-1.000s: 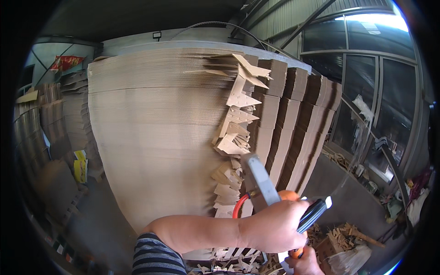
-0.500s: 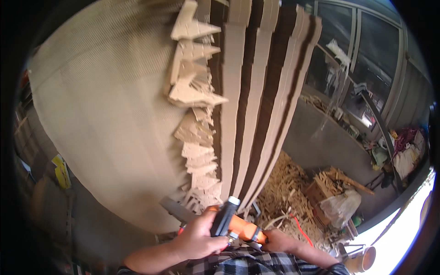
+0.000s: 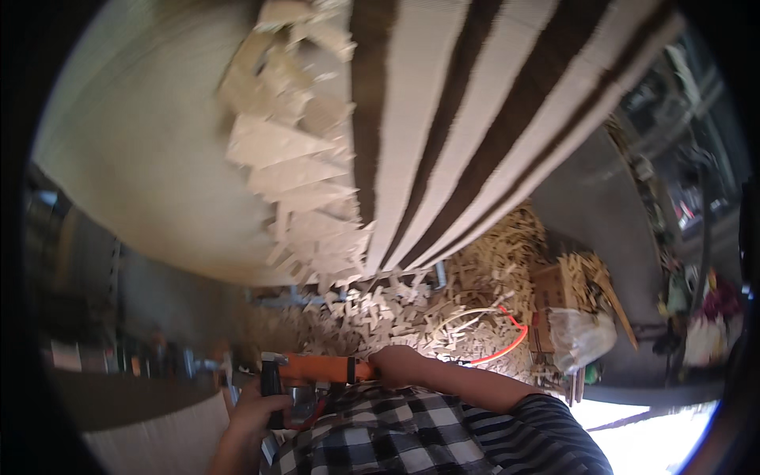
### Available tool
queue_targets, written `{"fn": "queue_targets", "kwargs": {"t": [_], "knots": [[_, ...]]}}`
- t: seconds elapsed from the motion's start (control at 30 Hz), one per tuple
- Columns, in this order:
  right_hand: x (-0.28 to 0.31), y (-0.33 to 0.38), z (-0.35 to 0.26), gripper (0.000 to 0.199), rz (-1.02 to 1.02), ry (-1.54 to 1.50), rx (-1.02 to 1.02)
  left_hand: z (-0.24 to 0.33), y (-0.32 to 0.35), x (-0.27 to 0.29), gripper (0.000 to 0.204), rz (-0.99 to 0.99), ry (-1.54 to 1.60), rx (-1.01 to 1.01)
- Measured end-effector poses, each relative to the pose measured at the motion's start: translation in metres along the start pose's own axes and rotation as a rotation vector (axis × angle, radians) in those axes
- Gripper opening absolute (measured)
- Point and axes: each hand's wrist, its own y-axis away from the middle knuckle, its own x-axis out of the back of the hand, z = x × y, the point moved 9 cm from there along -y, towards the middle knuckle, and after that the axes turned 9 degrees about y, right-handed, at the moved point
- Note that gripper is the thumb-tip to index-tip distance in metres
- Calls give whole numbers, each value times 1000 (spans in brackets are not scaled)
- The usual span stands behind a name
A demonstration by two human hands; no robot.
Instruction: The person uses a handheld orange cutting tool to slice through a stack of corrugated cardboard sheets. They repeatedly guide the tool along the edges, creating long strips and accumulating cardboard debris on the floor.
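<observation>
An orange-and-black power tool (image 3: 317, 369) lies crosswise in front of my checked shirt. My left hand (image 3: 255, 413) is closed around its black part at the left end. At the other end, my right hand (image 3: 398, 366) grips the orange body, its fingers partly hidden. Beyond the tool rises a tall stack of cardboard sheets (image 3: 419, 111), with dark gaps between its light bands. Torn, jagged cardboard scraps (image 3: 289, 158) hang along the stack's left edge, beside a broad pale cardboard face (image 3: 142, 174).
Cardboard offcuts (image 3: 380, 317) cover the floor under the stack. A red-orange hose (image 3: 507, 344) curves over them at the right. Further right stand a carton of scraps (image 3: 546, 293) and a clear plastic bag (image 3: 582, 336). A grey wall (image 3: 590, 198) runs behind.
The view has tipped down and come closer to the stack. Both hands have moved left with the tool, which has swung to lie nearly level. More floor scraps show.
</observation>
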Motion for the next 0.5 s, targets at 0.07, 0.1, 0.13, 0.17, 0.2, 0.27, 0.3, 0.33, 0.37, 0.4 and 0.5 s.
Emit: {"fn": "queue_targets", "kwargs": {"t": [0.07,0.1,0.13,0.17,0.2,0.27,0.3,0.33,0.37,0.4,0.5], "knots": [[-14,-14,-7,31,-93,89,58,-11,9,9,19,46,14,0],[-14,-19,-13,31,-105,89,89,-19,13,19,19,82,40,19],[-12,-23,-19,32,-110,95,114,-26,16,29,18,110,68,30],[-10,-26,-26,32,-114,98,138,-32,21,37,18,136,94,42],[-3,-31,-25,36,-105,38,76,-35,29,44,14,180,126,27],[73,-14,-20,49,385,-204,-22,-52,34,70,13,246,230,-10],[95,-12,5,52,621,-98,-125,-61,38,82,12,275,280,-26],[136,12,-1,51,969,-116,-5,-69,42,92,13,298,307,-11],[172,39,-19,54,1271,11,120,-66,49,100,14,350,307,-52],[189,55,-17,55,1416,-13,159,-71,54,114,15,388,346,-71],[222,67,-11,63,1436,-303,48,-90,80,155,18,508,489,-107]]}}
